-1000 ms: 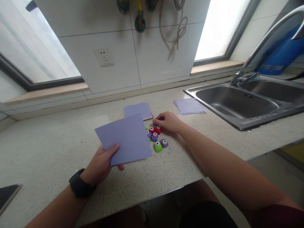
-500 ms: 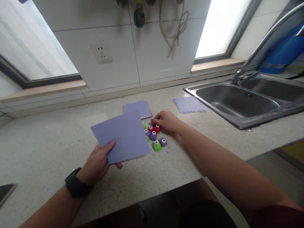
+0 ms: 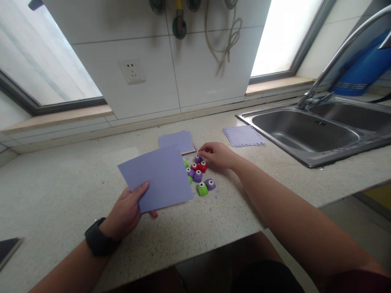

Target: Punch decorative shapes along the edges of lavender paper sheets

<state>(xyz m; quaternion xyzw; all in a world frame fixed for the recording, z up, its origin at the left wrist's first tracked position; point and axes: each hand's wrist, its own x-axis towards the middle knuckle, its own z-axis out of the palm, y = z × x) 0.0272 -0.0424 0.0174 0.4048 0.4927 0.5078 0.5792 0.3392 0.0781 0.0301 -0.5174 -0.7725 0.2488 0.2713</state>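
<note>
My left hand [image 3: 130, 207] grips a plain purple sheet [image 3: 161, 177] by its lower left part, thumb on top, above the counter. My right hand [image 3: 215, 155] is over the counter just right of a purple punch [image 3: 198, 158], its fingers bent and apart with nothing visible between them. Several small punches stand in a cluster: red ones [image 3: 203, 166], purple ones [image 3: 198, 176] and a green one [image 3: 202, 189] nearest the front. The sheet hides part of the cluster's left side.
A stack of purple sheets [image 3: 175, 140] lies behind the held sheet. Sheets with punched edges [image 3: 242, 135] lie near the steel sink [image 3: 305, 130]. Small paper bits [image 3: 216, 197] are scattered on the counter [image 3: 76, 183]. A dark flat object [image 3: 8, 249] is at the left edge.
My right hand's fingers have lifted slightly away from the rear purple punch, which now shows more fully. The left hand keeps its hold on the sheet.
</note>
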